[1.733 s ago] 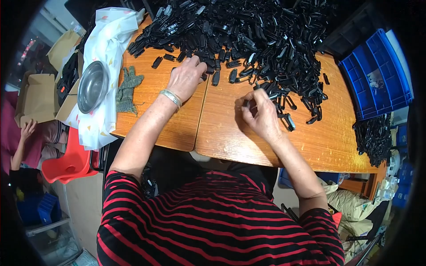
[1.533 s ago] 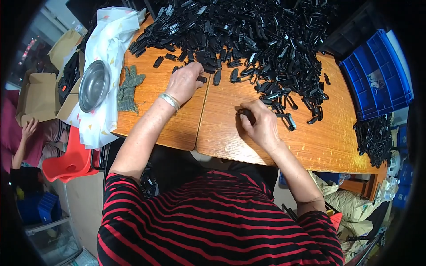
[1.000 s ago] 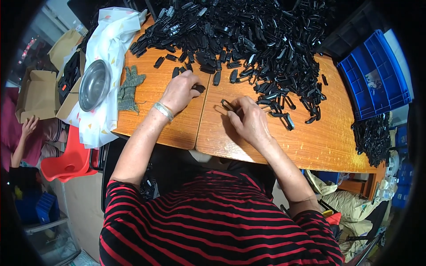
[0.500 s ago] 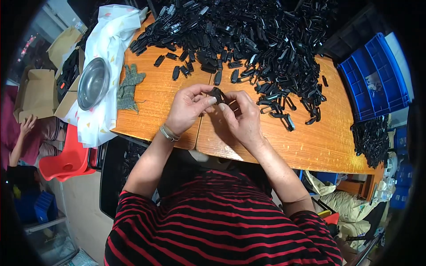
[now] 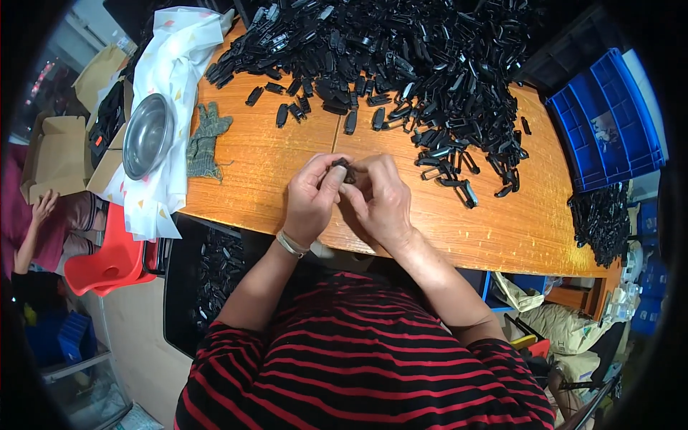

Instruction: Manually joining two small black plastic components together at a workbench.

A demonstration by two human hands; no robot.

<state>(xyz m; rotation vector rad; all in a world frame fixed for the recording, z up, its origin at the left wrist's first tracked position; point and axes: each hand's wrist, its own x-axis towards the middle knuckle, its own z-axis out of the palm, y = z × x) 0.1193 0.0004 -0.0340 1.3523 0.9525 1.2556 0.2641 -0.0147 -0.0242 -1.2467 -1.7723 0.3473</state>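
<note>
Head view: two bare hands meet over the near part of a wooden table (image 5: 258, 172), close to the seam between its two tops, both occupied with one small black part (image 5: 349, 172). Left hand (image 5: 313, 201): thumb and fingers are pinched together on the part, the thumb lying across its near face; a silvery bangle (image 5: 292, 244) encircles the wrist. Right hand (image 5: 385, 197): the fingers are curled, with the thumb and forefinger closed on the part's right side. The fingertips of the two hands nearly meet, and much of the part is covered by them. Beyond the hands, well apart from them, a heap of similar black parts (image 5: 387, 54) spreads over the far half of the table, with several loose pieces along its near edge. To the left, a grey knitted glove (image 5: 206, 143) lies flat beside a white sheet (image 5: 168, 68) printed with small coloured shapes. Markings: a tan sack (image 5: 562, 328) at lower right bears dark print too small to read; a blue crate (image 5: 605, 122) at right shows a pale patch, whether label or opening cannot be told
</note>
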